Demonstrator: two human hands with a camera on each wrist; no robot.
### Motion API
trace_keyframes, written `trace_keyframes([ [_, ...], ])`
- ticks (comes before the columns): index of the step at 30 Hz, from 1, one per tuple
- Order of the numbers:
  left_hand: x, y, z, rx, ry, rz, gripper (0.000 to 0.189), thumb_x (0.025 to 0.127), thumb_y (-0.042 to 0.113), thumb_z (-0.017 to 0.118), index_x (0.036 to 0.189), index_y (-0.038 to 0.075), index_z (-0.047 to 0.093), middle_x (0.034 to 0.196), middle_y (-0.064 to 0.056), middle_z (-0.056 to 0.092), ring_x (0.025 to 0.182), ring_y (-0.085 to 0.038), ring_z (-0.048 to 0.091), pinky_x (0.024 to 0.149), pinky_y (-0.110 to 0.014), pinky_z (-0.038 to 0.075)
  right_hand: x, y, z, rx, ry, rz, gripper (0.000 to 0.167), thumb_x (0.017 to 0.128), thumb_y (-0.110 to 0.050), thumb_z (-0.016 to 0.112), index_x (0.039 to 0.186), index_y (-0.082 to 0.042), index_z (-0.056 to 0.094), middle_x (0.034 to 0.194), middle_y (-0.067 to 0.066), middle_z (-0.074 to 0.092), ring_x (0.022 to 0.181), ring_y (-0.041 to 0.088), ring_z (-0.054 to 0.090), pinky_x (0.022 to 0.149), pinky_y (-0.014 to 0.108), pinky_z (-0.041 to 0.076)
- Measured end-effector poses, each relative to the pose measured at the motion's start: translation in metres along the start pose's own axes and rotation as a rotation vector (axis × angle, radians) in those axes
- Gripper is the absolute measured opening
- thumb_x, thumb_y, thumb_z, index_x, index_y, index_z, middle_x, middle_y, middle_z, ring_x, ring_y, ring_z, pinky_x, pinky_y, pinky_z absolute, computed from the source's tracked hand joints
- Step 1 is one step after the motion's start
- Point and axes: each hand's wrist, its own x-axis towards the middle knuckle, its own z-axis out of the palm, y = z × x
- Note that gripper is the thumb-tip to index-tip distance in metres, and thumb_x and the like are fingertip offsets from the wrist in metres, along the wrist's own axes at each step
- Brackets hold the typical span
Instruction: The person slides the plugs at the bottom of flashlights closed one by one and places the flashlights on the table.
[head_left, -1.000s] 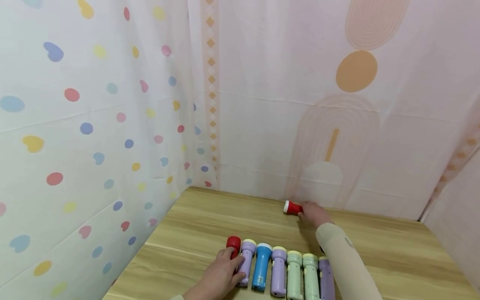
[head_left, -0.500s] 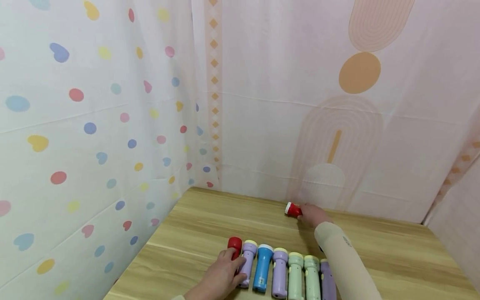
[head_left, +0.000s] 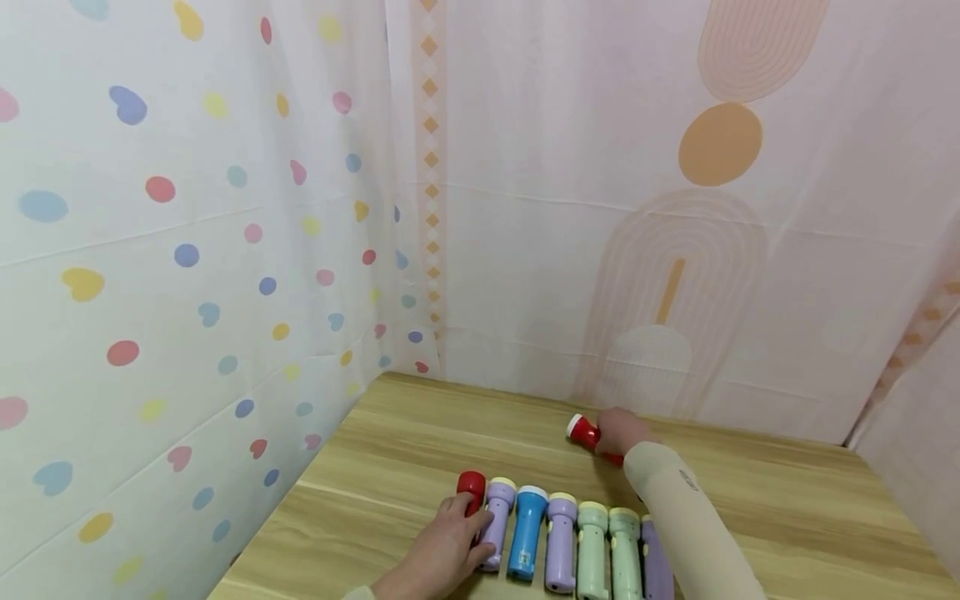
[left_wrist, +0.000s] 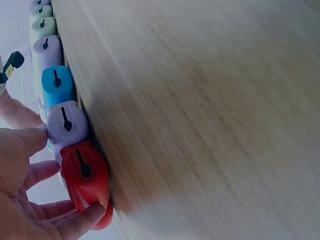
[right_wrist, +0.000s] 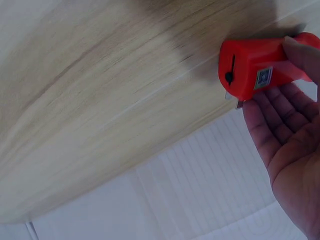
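Several flashlights lie side by side in a row on the wooden table. At its left end my left hand (head_left: 442, 542) grips a red flashlight (head_left: 471, 483), fingers round its outer side. In the left wrist view, the thumb of that hand touches the neighbouring purple flashlight (left_wrist: 67, 122). Farther back, my right hand (head_left: 624, 429) holds another red flashlight (head_left: 585, 433) with a white front rim, lying at a slant. The right wrist view shows the thumb over this flashlight's body (right_wrist: 270, 60) and the fingers along its other side.
Right of the purple one come a blue flashlight (head_left: 528, 533), a second purple one (head_left: 560, 542), two pale green ones (head_left: 592, 550) and a last purple one (head_left: 657, 567), partly behind my right sleeve (head_left: 693, 525). Patterned curtains (head_left: 525, 275) stand behind and beside the table (head_left: 420, 425).
The red flashlight in my right hand has turned from nearly sideways to slanted, its rear end swinging toward me. My left hand and the row stay put.
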Motion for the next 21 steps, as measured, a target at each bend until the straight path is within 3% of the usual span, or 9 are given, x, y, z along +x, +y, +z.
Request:
trace_keyframes([
  [9, 0.0, 0.0, 0.0, -0.002, 0.021, -0.001, 0.044, 0.091, 0.038, 0.071, 0.127, 0.013, 0.065, 0.131, -0.017, 0.051, 0.115, -0.032, 0.05, 0.089, -0.05, 0.053, -0.012, -0.006, 0.002, 0.014, -0.009, 0.044, 0.017, 0.073, -0.01, 0.075, 0.074, -0.01, 0.058, 0.07, 0.003, 0.056, 0.064, 0.022, 0.052, 0.057, 0.034, 0.043],
  [14, -0.002, -0.003, -0.004, -0.026, 0.008, -0.004, 0.044, 0.091, 0.037, 0.071, 0.127, 0.012, 0.065, 0.129, -0.016, 0.051, 0.11, -0.029, 0.05, 0.089, -0.049, 0.053, -0.016, -0.01, 0.001, 0.011, -0.022, 0.044, 0.016, 0.075, -0.007, 0.074, 0.08, -0.01, 0.06, 0.074, 0.003, 0.056, 0.068, 0.023, 0.051, 0.061, 0.035, 0.043],
  [21, -0.004, -0.003, -0.007, -0.04, 0.02, 0.026, 0.042, 0.092, 0.036, 0.071, 0.125, 0.011, 0.066, 0.125, -0.015, 0.053, 0.105, -0.026, 0.05, 0.087, -0.046, 0.053, -0.017, -0.012, 0.003, -0.009, -0.038, 0.046, 0.02, 0.08, -0.018, 0.08, 0.079, -0.01, 0.061, 0.073, 0.003, 0.057, 0.068, 0.022, 0.052, 0.063, 0.036, 0.044],
])
